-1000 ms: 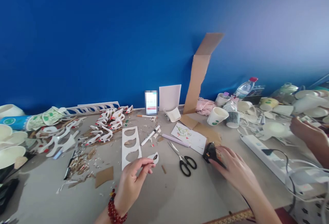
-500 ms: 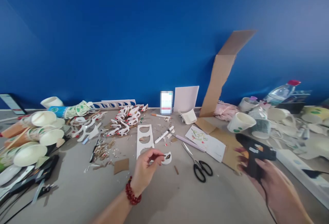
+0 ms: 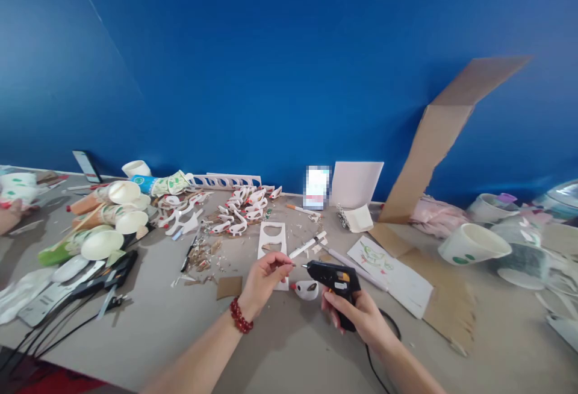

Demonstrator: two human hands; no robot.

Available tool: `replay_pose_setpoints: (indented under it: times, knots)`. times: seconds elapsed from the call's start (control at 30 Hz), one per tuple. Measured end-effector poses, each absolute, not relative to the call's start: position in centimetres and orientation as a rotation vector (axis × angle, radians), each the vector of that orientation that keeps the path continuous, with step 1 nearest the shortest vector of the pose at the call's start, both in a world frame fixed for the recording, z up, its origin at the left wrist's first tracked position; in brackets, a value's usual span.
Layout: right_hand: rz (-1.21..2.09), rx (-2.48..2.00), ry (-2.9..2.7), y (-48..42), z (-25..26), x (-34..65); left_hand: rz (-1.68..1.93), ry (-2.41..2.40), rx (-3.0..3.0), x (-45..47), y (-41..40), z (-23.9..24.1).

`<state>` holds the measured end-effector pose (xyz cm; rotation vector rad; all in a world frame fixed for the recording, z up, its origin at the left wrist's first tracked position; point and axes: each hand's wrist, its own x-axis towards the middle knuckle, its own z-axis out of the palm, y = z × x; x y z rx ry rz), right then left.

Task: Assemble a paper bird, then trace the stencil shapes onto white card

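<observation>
My left hand (image 3: 270, 275), with a red bead bracelet at the wrist, pinches a small brown piece (image 3: 293, 264) between thumb and fingertips. In my right hand (image 3: 354, 312) is a black hot glue gun (image 3: 332, 275), its fingers wrapped round the handle. The gun's nozzle points left, close to the brown piece; whether they touch I cannot tell. Below the nozzle lies a white bird-shaped cutout (image 3: 307, 290) with a red beak and a dark patch. A white sheet with cut-out holes (image 3: 272, 234) lies behind my left hand.
A pile of white bird cutouts (image 3: 244, 204) and brown scraps (image 3: 205, 255) lie left of centre. Paper cups (image 3: 103, 243) and black tools with cables stand further left, near another person's hand (image 3: 11, 216). Bent cardboard (image 3: 419, 159) leans on the wall; a drawing (image 3: 397, 273) lies right.
The glue gun in my right hand has come in from the right, up to my left fingertips. My view has turned left, bringing another person's hand into sight. The scissors are now hidden.
</observation>
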<state>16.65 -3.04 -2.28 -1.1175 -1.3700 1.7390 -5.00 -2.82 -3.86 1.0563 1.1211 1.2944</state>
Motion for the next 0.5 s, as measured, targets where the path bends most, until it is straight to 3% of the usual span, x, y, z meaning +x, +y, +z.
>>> replay_pose_setpoints:
  times: [0.5]
  knots:
    - [1.702,-1.141,-1.416,-3.5,-2.75,17.19,1.261,1.05,1.016,-4.57,-3.31,-3.82]
